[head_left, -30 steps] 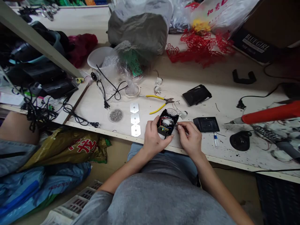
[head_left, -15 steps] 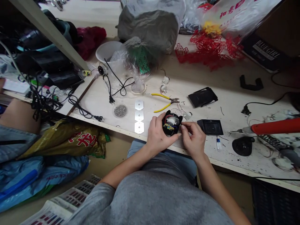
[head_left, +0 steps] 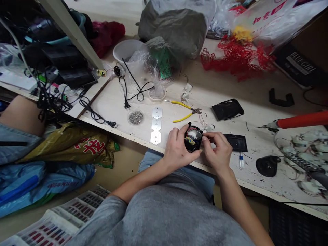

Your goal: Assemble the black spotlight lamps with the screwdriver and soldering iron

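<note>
My left hand (head_left: 179,147) is wrapped round a round black plastic housing (head_left: 188,147) at the table's front edge. Inside the housing sit a white motor (head_left: 194,134), wires and a small yellow circuit board (head_left: 190,141). My right hand (head_left: 217,148) is closed at the housing's right edge, thumb and forefinger pinched on what looks like a thin wire. Just beyond the housing lies another white motor (head_left: 208,127) with thin wires. Yellow-handled cutting pliers (head_left: 183,111) lie open behind my left hand.
Metal plates (head_left: 156,124) and a dish of small screws (head_left: 135,117) stand left. To the right lie black plastic parts (head_left: 237,142), a blue-and-clear tube (head_left: 241,160) and a red-handled tool (head_left: 302,119) with a thin tip. Power cords (head_left: 125,92) and a white bucket (head_left: 128,48) sit farther back.
The camera view has shifted, so most table items appear farther right. The red-handled tool appears higher against the table. Both hands keep their hold at the housing.
</note>
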{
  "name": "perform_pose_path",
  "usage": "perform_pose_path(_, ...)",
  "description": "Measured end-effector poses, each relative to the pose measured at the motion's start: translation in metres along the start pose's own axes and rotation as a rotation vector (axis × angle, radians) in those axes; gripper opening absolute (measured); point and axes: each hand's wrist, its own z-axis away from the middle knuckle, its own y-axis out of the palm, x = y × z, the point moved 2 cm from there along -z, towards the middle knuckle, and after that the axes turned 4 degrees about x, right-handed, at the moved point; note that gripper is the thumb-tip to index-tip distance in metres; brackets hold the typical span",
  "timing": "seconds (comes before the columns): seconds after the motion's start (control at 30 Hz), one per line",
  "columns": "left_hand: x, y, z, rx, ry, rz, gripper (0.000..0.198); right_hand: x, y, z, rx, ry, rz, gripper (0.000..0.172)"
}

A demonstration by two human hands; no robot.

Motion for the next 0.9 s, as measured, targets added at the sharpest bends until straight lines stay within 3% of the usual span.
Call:
perform_pose_path(0.17, 0.001, -0.001, -0.001, -0.017, -0.013, 0.009, 0.085, 0.004, 0.001, -0.005, 0.069, -0.022, 0.000, 0.012)
perform_pose_path(0.63, 0.001, -0.001, -0.003, -0.013, -0.010, -0.003, 0.086, -0.004, 0.002, -0.009, 0.082, 0.019, -0.075, 0.016)
perform_pose_path(0.9, 0.002, 0.001, -0.004, 0.010, -0.005, 0.007, 0.087, -0.010, -0.001, -0.009, 0.100, 0.120, -0.135, 0.016)
